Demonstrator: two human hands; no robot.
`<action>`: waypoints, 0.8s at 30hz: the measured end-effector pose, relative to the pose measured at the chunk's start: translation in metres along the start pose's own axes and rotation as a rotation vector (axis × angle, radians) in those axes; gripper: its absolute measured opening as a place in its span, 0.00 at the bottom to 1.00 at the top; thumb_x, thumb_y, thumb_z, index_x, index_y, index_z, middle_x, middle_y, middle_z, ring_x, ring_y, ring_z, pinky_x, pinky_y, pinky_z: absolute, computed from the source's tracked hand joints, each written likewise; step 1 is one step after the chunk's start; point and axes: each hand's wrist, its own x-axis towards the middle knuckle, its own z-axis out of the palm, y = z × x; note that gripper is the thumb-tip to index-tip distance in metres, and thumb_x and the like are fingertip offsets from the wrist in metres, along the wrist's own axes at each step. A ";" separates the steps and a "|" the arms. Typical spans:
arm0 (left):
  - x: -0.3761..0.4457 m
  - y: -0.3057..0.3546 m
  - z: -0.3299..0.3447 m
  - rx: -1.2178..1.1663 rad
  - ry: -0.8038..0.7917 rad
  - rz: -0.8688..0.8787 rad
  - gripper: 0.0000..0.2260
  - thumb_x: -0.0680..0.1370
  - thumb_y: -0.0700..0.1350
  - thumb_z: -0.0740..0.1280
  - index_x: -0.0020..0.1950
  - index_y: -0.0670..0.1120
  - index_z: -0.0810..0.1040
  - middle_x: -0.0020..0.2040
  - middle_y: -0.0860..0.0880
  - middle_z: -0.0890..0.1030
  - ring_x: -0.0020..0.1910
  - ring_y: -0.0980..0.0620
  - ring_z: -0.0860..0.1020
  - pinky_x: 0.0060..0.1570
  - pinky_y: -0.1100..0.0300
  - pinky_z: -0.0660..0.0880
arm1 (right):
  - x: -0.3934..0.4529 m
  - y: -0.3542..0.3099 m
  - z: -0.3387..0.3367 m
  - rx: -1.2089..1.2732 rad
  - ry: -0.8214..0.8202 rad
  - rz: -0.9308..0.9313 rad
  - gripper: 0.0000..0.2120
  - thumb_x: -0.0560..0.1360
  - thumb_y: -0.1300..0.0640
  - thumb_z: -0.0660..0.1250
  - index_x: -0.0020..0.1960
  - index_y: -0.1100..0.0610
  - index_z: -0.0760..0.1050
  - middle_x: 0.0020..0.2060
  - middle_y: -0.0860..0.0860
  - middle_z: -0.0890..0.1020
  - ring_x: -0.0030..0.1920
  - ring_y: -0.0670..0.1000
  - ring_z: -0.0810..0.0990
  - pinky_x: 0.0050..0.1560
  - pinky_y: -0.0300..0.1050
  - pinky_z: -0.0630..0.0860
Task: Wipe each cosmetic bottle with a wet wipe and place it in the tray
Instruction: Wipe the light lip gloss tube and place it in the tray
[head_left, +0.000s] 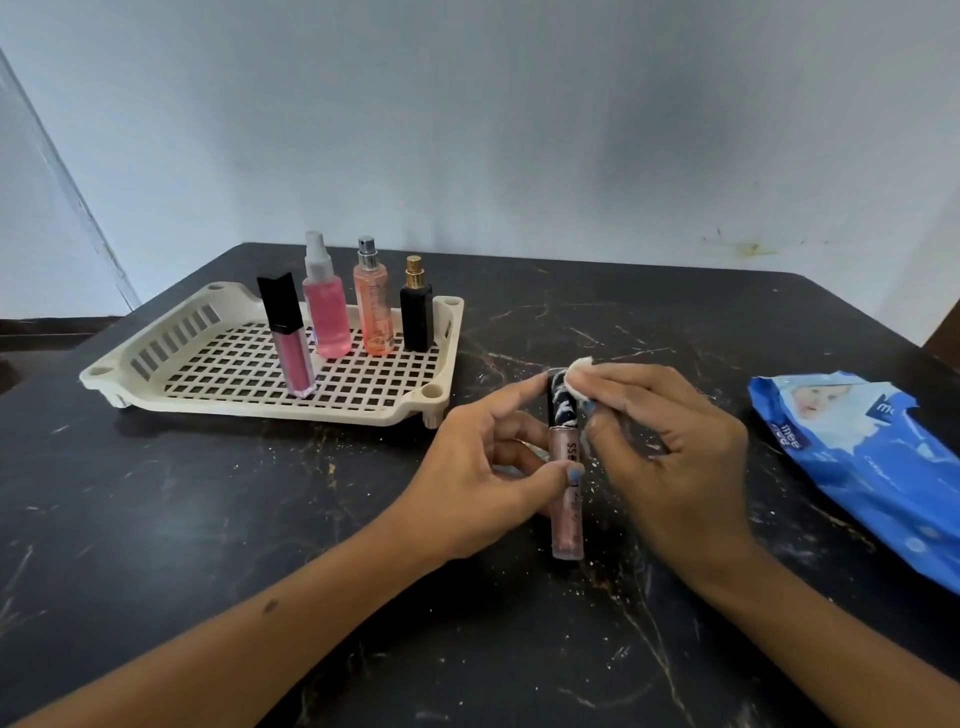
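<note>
My left hand (485, 470) holds a pale pink lip gloss tube (566, 499) with a black cap, thumb and fingers pinching its sides above the dark table. My right hand (670, 441) pinches a small white wet wipe (577, 375) and presses it against the tube's cap. The cream lattice tray (208, 384) sits at the left. Standing in it are a pink lip gloss with a black cap (293, 353), a pink spray bottle (326, 306), a peach spray bottle (373, 306) and a black perfume bottle with a gold nozzle (416, 312).
A blue wet wipes pack (862, 462) lies at the right, near the table's edge. The dark marbled table (208, 519) ends against a pale wall behind the tray. White specks dot the surface around my hands.
</note>
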 end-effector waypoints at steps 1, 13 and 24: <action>0.000 0.000 0.000 -0.011 0.005 -0.004 0.34 0.66 0.41 0.73 0.70 0.50 0.66 0.40 0.51 0.83 0.36 0.54 0.80 0.40 0.50 0.79 | 0.000 0.000 0.001 0.001 0.002 -0.006 0.12 0.73 0.63 0.64 0.53 0.61 0.83 0.49 0.50 0.83 0.52 0.44 0.81 0.52 0.31 0.76; 0.003 -0.004 -0.003 -0.067 -0.021 -0.037 0.31 0.66 0.40 0.74 0.67 0.51 0.69 0.38 0.51 0.83 0.35 0.53 0.80 0.39 0.51 0.79 | 0.002 0.004 0.000 -0.040 0.013 -0.028 0.11 0.73 0.62 0.64 0.52 0.60 0.83 0.48 0.50 0.83 0.50 0.43 0.81 0.51 0.29 0.75; 0.003 -0.004 -0.003 -0.103 -0.025 -0.042 0.32 0.66 0.38 0.75 0.68 0.47 0.69 0.38 0.46 0.82 0.33 0.49 0.79 0.31 0.55 0.80 | 0.002 0.005 -0.002 -0.109 -0.001 -0.067 0.12 0.75 0.62 0.64 0.54 0.62 0.82 0.50 0.52 0.83 0.52 0.47 0.81 0.55 0.31 0.75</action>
